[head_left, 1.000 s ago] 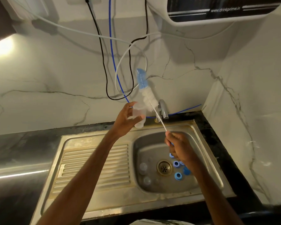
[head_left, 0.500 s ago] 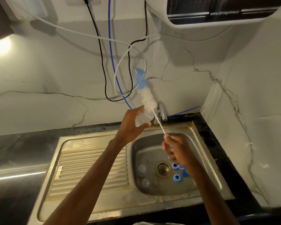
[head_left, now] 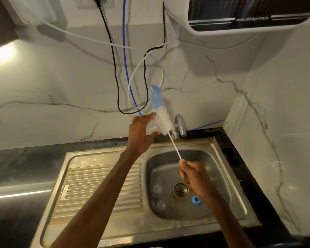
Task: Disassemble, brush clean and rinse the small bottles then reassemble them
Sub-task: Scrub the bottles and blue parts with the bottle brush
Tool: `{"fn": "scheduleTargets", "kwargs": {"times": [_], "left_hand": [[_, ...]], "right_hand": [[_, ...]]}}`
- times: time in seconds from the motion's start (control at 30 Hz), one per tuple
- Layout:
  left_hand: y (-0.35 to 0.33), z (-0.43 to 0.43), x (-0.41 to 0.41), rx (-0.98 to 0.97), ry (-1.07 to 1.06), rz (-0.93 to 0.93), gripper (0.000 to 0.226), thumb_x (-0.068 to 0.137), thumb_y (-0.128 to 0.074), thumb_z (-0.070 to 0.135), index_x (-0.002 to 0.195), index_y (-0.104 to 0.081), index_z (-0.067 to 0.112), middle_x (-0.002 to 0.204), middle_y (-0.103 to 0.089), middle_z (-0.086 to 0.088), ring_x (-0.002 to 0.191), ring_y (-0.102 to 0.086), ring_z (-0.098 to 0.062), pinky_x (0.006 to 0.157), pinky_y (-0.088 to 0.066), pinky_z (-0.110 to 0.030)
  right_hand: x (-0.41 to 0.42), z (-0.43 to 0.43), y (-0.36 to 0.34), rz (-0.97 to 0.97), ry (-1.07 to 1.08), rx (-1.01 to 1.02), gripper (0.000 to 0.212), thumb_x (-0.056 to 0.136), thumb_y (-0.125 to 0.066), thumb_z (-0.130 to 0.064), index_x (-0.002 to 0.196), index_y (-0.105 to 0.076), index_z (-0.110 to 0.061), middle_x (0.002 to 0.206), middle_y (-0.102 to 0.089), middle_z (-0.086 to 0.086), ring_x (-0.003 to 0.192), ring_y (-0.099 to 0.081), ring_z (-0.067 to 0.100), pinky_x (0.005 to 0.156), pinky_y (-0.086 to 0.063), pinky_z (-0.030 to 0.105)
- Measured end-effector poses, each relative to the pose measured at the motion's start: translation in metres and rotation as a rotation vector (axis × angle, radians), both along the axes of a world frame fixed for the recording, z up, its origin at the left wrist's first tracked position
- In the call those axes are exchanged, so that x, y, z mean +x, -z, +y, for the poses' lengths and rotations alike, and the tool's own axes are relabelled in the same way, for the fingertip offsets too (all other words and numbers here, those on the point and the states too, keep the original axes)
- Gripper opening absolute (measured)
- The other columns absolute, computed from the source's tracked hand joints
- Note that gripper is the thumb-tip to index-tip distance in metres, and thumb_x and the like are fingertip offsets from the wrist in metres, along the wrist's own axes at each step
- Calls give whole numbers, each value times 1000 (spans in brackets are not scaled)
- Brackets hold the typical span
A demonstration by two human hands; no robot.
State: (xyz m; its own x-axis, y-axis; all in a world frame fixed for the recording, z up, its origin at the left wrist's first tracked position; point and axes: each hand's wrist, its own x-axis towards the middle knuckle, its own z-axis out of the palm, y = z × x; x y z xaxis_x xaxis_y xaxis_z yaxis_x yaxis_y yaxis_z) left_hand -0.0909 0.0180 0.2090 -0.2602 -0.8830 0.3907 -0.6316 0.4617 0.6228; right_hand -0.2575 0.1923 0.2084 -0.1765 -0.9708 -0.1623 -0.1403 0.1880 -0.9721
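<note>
Left hand [head_left: 141, 135] grips clear bottle [head_left: 151, 127] above the sink [head_left: 97, 187], likely to catch drips; right hand [head_left: 193, 176] fists the brush [head_left: 166, 120] handle, bristles at the bottle.

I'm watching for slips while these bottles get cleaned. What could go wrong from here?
1. The right hand grips the brush at the far end of its thin handle, so the head could wobble and miss the small bottle in the left hand.
2. The bristles appear close to the wall cables; flicking might spray them.
</note>
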Motion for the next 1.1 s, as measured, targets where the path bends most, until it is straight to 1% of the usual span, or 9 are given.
{"fn": "scheduleTargets", "kwargs": {"times": [0.17, 0.37, 0.53, 0.67, 0.8, 0.87, 0.97, 1.0, 1.1], "left_hand": [[10, 14, -10, -31, 100, -118, 74, 84, -81, 38, 148, -50, 21, 144, -57, -1, 133, -43, -22, 105, -33, -37], [7, 2, -8, -9, -12, 30, 72, 79, -85, 28, 143, -55, 17, 138, -62, -5, 127, -49, -27, 107, -43, -47], [6, 21, -26, -31, 129, -34, 70, 83, -82, 35, 146, -51, 22, 140, -59, 0, 127, -46, -19, 105, -40, -38], [6, 10, -23, 27, 34, 95, 70, 82, -84, 27, 144, -53, 19, 139, -60, -2, 125, -49, -22, 105, -41, -36], [9, 21, -27, 5, 158, -16, 72, 86, -80, 36, 148, -48, 21, 144, -56, -1, 129, -47, -19, 104, -39, -33], [8, 16, -26, 22, 144, -7, 72, 87, -79, 36, 149, -46, 22, 147, -54, -1, 131, -47, -18, 107, -38, -34], [6, -2, -15, 61, 22, 66, 73, 83, -83, 26, 147, -48, 18, 144, -57, -6, 130, -52, -25, 110, -43, -46], [6, -2, -13, 62, 20, 53, 74, 83, -84, 26, 147, -48, 18, 143, -57, -7, 130, -52, -26, 110, -43, -46], [5, 11, -20, 46, 117, -48, 74, 87, -80, 35, 151, -45, 22, 149, -53, -3, 134, -47, -22, 108, -33, -32]], "right_hand": [[1, -11, -2, -29, 35, -2, 51, 108, -44, -27, 60, -52, -11, 45, -34, -4, 36, -28, 3, 38, -21, 15], [4, 0, 1, -37, 15, 25, 50, 108, -43, -24, 62, -51, -6, 42, -35, -7, 34, -28, 1, 37, -22, 13], [-8, -14, -6, -93, 107, 58, 48, 108, -44, -29, 65, -53, -8, 46, -34, -2, 34, -27, 5, 36, -21, 16], [-6, 4, -2, -70, 13, 48, 49, 108, -41, -29, 65, -52, -8, 47, -36, -2, 35, -28, 5, 37, -23, 16], [-12, -7, -2, -62, 83, 40, 48, 108, -42, -29, 66, -53, -7, 47, -34, 0, 35, -27, 6, 37, -22, 17], [-12, -10, -3, -39, 78, 19, 48, 108, -42, -29, 65, -52, -8, 46, -35, -4, 36, -28, 5, 38, -23, 16], [-5, -1, 6, 2, 27, -3, 49, 108, -43, -26, 63, -52, -8, 42, -37, -9, 37, -30, 2, 40, -24, 15], [-4, 0, 8, 10, 26, -14, 49, 108, -43, -25, 63, -51, -8, 42, -37, -10, 37, -30, 2, 41, -25, 15], [-11, -14, 5, 37, 66, -27, 49, 108, -43, -27, 62, -52, -12, 43, -37, -8, 39, -31, 3, 42, -26, 15]]}}
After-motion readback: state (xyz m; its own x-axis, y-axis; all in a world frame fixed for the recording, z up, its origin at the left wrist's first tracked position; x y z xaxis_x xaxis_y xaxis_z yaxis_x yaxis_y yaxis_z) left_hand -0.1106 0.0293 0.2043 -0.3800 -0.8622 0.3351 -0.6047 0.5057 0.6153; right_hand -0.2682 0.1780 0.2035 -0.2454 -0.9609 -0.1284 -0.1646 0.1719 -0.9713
